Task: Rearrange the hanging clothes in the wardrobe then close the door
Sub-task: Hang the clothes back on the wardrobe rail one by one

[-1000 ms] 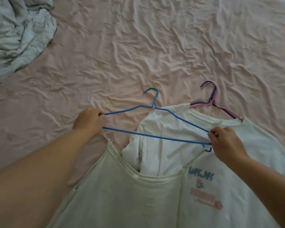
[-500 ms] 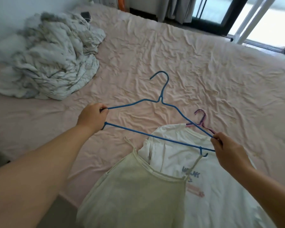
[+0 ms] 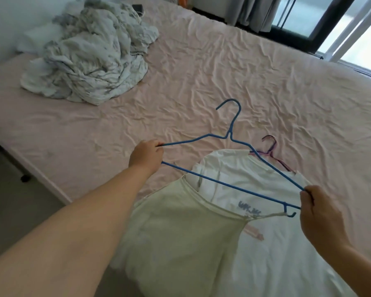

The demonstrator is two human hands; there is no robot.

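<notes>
my left hand (image 3: 146, 156) and right hand (image 3: 321, 213) hold the blue hanger (image 3: 229, 185) by its two ends, its bar slanting far-left to near-right, fingers curled tight, the cream slip dress (image 3: 180, 236) hanging from its right-end hook only.

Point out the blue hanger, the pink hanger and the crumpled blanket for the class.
blue hanger (image 3: 227, 185): head view, on its straight bottom bar.
pink hanger (image 3: 273, 144): head view, on its hook, beyond the white T-shirt.
crumpled blanket (image 3: 90, 61): head view, middle of the heap.
</notes>
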